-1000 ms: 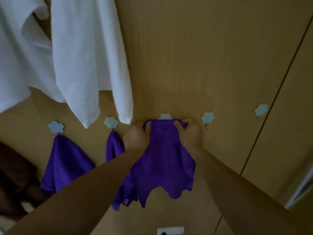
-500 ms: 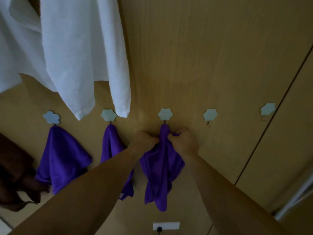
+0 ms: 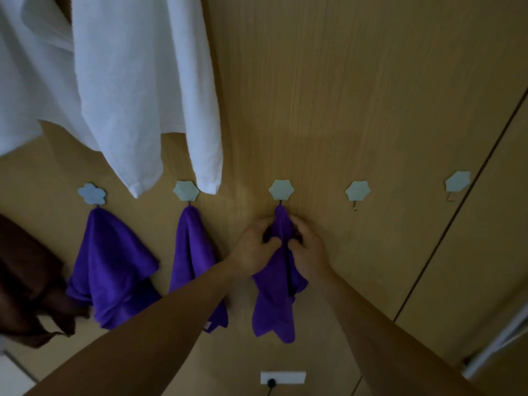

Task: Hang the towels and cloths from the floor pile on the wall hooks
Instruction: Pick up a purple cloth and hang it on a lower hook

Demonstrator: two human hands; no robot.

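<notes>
A purple cloth (image 3: 274,304) hangs from the third flower-shaped hook (image 3: 281,190) on the wooden wall. My left hand (image 3: 254,247) grips its upper part from the left, and my right hand (image 3: 307,247) grips it from the right, both just below the hook. Two more purple cloths (image 3: 111,270) (image 3: 191,252) hang from the first hook (image 3: 92,193) and second hook (image 3: 186,190). Two bare hooks (image 3: 357,191) (image 3: 457,182) lie to the right.
Large white towels (image 3: 137,90) hang from above at the upper left. A brown towel (image 3: 25,281) hangs at the far left. A white wall socket (image 3: 283,377) with a plug sits low on the wall. A door seam (image 3: 463,201) runs diagonally at the right.
The purple cloth went from being held spread over the third hook to hanging bunched from it. Both hands slid down to just below the hook and still hold it.
</notes>
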